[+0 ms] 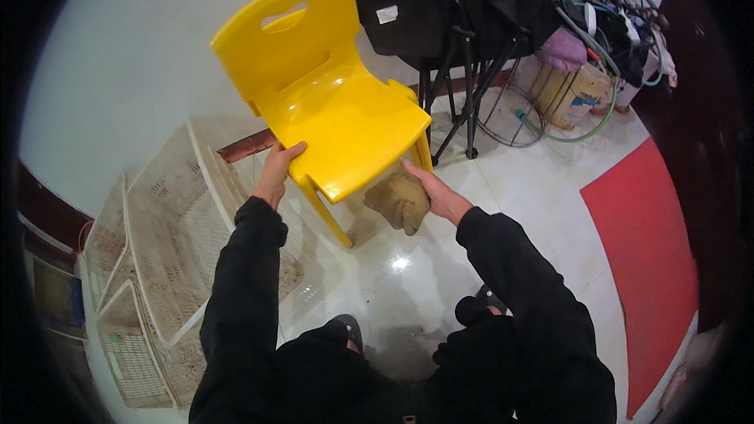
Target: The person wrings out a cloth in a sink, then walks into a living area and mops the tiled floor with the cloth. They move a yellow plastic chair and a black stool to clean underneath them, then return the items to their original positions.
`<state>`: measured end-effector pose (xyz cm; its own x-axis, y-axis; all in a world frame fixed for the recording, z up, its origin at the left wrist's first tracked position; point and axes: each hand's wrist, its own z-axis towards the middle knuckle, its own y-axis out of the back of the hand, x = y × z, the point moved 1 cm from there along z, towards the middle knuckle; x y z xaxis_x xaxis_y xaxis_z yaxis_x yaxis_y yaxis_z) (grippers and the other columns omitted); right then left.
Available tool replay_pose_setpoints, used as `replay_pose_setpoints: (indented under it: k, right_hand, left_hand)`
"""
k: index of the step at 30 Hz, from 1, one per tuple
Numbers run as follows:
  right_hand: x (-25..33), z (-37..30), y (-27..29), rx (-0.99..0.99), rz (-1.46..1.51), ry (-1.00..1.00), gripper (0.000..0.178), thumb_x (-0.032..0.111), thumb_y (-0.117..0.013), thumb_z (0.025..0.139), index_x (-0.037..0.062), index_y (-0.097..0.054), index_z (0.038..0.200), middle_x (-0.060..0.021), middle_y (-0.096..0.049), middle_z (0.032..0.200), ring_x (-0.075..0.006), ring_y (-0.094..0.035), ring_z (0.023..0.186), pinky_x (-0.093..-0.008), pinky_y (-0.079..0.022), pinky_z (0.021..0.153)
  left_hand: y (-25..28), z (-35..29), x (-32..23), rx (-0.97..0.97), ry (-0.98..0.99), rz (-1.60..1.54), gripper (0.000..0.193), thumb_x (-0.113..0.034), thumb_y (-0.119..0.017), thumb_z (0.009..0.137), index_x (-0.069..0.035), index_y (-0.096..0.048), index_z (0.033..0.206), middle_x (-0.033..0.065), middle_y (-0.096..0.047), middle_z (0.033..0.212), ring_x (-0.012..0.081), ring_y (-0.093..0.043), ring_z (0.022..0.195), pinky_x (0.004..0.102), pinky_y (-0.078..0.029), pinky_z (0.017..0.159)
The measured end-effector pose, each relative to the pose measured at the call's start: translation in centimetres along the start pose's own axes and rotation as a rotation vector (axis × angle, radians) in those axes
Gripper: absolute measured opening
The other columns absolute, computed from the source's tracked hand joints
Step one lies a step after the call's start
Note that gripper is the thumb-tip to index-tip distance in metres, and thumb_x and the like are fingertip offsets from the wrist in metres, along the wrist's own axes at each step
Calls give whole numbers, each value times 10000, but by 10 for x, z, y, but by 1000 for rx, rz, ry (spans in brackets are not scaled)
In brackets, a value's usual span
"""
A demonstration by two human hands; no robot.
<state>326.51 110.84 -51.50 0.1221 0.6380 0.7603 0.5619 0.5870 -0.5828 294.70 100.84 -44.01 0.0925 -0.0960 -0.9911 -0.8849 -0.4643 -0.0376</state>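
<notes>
A yellow plastic chair (338,110) stands tilted in front of me, its backrest toward the wall. My left hand (275,173) grips the left edge of its seat, thumb on top and the other fingers hidden beneath. Just below the seat's front right corner, my right hand (437,192) holds a crumpled brown cloth (399,200), which hangs down over the floor. The thumb lies along the cloth's upper edge; the remaining fingers are mostly hidden behind it.
Dirty white plastic baskets (177,212) stand at left. Behind the chair is a black folding chair (455,16). A bucket (573,94), wire rack (510,114) and green hose (601,126) are at far right, with a red mat (648,267) nearer. My feet are on white tiles (416,283).
</notes>
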Motion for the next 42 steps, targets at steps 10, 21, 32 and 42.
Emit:
replay_pose_setpoints:
  k: [10,21,32,42]
  right_hand:
    - [-28,-36,-24,-37,17,69,368,241,-456,962,9,-535,1237,-110,-604,1232,-244,-576,1154,-384,-460,1008]
    - [-85,-217,37,-162,-129,88,490,281,-595,965,60,-473,1384,-98,-530,1372,-195,-522,1228,-353,-442,1030]
    - [-103,-389,140,-943,-544,511,489,241,-586,941,35,-460,1366,-131,-535,1342,-263,-538,1208,-382,-461,1000]
    - [-52,-423,278,-1053,284,826,575,481,-493,969,102,-424,1396,-73,-478,1386,-250,-486,1251,-418,-415,1051]
  left_hand:
    - [-24,-110,-5,-38,209,144,560,-312,-656,891,-80,-435,1351,64,-569,1286,204,-540,1178,447,-440,955]
    - [-122,-201,-9,345,251,311,632,-138,-707,851,25,-354,1350,167,-515,1301,269,-492,1225,379,-382,1056]
    - [-371,-167,40,923,-141,169,661,-218,-703,817,20,-403,1356,174,-580,1272,292,-556,1188,385,-433,1018]
    - [-397,-110,107,772,-434,683,211,-165,-531,878,-4,-658,927,172,-664,1005,359,-591,995,426,-476,863]
